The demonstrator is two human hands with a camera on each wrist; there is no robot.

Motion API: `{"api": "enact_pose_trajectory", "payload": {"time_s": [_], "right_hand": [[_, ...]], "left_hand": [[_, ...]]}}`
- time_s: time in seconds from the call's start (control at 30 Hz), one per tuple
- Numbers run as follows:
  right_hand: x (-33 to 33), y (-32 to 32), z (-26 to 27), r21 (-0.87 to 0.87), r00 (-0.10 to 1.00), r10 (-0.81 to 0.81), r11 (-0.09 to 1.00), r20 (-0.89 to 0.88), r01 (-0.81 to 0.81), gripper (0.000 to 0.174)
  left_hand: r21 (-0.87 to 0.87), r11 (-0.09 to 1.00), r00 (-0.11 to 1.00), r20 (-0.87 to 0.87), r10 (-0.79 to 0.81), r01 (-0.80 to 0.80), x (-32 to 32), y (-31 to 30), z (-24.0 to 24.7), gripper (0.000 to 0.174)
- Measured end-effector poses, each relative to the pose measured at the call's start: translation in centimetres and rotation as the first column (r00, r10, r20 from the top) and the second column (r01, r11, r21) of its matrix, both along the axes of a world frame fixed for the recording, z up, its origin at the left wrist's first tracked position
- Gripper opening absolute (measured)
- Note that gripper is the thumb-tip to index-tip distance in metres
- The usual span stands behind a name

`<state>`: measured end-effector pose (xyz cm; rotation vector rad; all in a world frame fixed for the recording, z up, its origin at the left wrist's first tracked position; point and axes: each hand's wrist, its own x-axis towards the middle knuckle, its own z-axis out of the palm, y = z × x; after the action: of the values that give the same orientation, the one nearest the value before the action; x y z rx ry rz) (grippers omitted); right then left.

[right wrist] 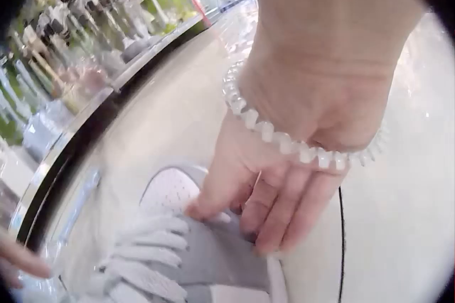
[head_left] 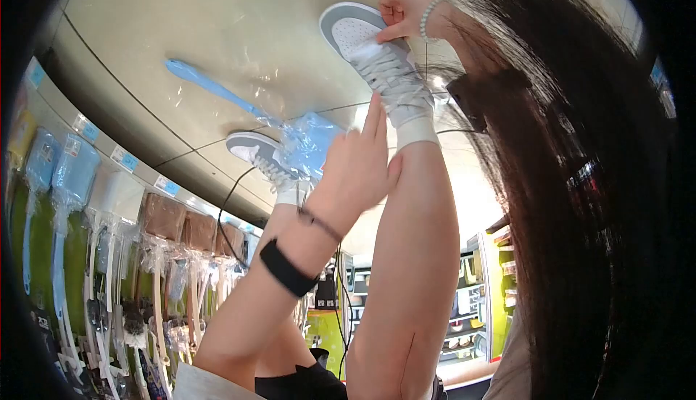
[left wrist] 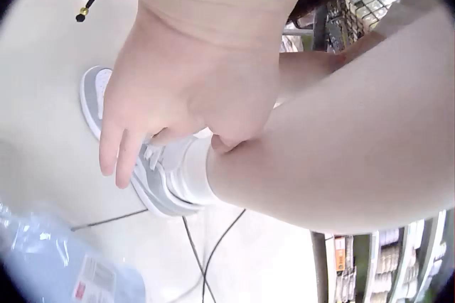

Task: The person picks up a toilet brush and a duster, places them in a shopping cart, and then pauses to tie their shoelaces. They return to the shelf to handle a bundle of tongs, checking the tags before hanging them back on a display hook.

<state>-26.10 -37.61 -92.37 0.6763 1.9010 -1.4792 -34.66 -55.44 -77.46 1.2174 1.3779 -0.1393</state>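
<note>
A grey and white shoe [head_left: 355, 36] with white laces is on the foot of the nearer leg. My right hand [head_left: 415, 13] holds the shoe's side near the toe; in the right wrist view, the thumb of this hand [right wrist: 284, 168] lies on the grey upper [right wrist: 220, 257] and the other fingers bend at its outer edge. My left hand [head_left: 360, 164] is beside the ankle below the laces, two fingers extended and the thumb against the shin. In the left wrist view, the left hand [left wrist: 192, 93] partly covers the shoe [left wrist: 153, 182].
A blue long-handled item [head_left: 210, 85] in clear plastic lies on the tiled floor [head_left: 145, 9] beside the other shoe [head_left: 250, 140]. Packaged brushes hang from a shelf [head_left: 145, 175] at the left. Dark cables run near the legs, and long hair hangs down the right side.
</note>
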Motion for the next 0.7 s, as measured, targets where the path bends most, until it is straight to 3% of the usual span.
{"api": "enact_pose_trajectory", "payload": {"time_s": [0.03, 0.07, 0.1, 0.17, 0.23, 0.27, 0.3, 0.33, 0.37, 0.43, 0.47, 0.53, 0.57, 0.63, 0.7], "right_hand": [[0.3, -0.2, -0.3, 0.013, 1.0, 0.008, 1.0, -0.005, -0.008, 0.017], [0.8, -0.5, -0.7, 0.058, 0.963, -0.263, 0.962, -0.062, 0.267, 0.014], [1.3, -0.7, -0.7, 0.081, 0.851, -0.509, 0.85, -0.129, 0.521, 0.012], [2.3, 0.0, -0.5, 0.054, 0.615, -0.779, 0.614, -0.124, 0.788, 0.014], [1.2, -0.5, 1.2, 0.099, 0.625, -0.767, 0.617, -0.144, 0.781, 0.016], [0.1, -1.1, 2.3, 0.147, 0.621, -0.768, 0.603, -0.158, 0.784, 0.018], [-1.5, -1.8, 3.2, 0.133, 0.635, -0.755, 0.621, -0.167, 0.773, 0.018], [-3.2, -2.7, 3.8, 0.225, 0.771, -0.632, 0.742, -0.078, 0.631, 0.018], [-5.0, -3.8, 4.4, 0.298, 0.874, -0.486, 0.837, 0.022, 0.458, 0.019], [-9.2, -7.5, 4.2, 0.269, 0.965, -0.253, 0.936, 0.063, 0.228, 0.02], [-11.2, -9.5, 4.3, 0.234, 0.986, -0.15, 0.964, 0.074, 0.129, 0.021], [-14.6, -13.7, 4.5, 0.22, 0.999, 0.015, 0.975, 0.038, -0.023, 0.03], [-16.0, -15.9, 4.4, 0.215, 0.999, 0.044, 0.975, 0.032, -0.05, 0.03], [-18.1, -19.8, 3.7, 0.208, 0.966, 0.111, 0.965, 0.234, -0.161, 0.041], [-18.6, -22.8, 2.8, 0.281, 0.974, 0.062, 0.952, 0.217, -0.123, 0.044]], "left_hand": [[0.006, 0.998, 0.997, 0.056, 0.056, -0.056, -0.9, -1.6, 1.3, 0.063], [-0.013, 0.997, 0.995, 0.071, 0.074, -0.073, -2.1, -3.0, 2.7, 0.062], [-0.035, 0.995, 0.992, 0.086, 0.092, -0.09, -3.6, -4.6, 4.2, 0.062], [-0.043, 0.996, 0.994, 0.081, 0.076, -0.073, -7.3, -8.9, 6.7, 0.063], [-0.21, 0.971, 0.994, 0.027, -0.108, 0.112, -11.4, -10.2, 10.8, 0.064], [-0.213, 0.973, 0.996, 0.013, -0.089, 0.09, -12.6, -12.1, 12.8, 0.064], [-0.273, 0.956, 0.988, -0.068, -0.136, 0.112, -13.6, -14.3, 15.1, 0.068], [-0.34, 0.932, 0.972, -0.146, -0.182, 0.124, -14.0, -16.1, 17.3, 0.071], [-0.351, 0.932, 0.974, -0.165, -0.156, 0.09, -14.2, -17.3, 19.7, 0.071], [-0.482, 0.875, 0.999, -0.041, 0.021, -0.039, -13.7, -19.3, 23.6, 0.073], [-0.488, 0.87, 0.997, -0.052, 0.052, -0.071, -12.9, -20.4, 25.6, 0.073], [-0.421, 0.841, 0.931, -0.029, 0.363, -0.341, -11.0, -21.9, 28.5, 0.066], [-0.423, 0.828, 0.92, -0.037, 0.39, -0.368, -10.3, -22.7, 28.9, 0.066], [-0.202, 0.815, 0.836, -0.037, 0.548, -0.543, -9.3, -23.6, 28.7, 0.053], [-0.209, 0.802, 0.825, -0.052, 0.563, -0.56, -7.8, -24.9, 27.9, 0.047]]}}
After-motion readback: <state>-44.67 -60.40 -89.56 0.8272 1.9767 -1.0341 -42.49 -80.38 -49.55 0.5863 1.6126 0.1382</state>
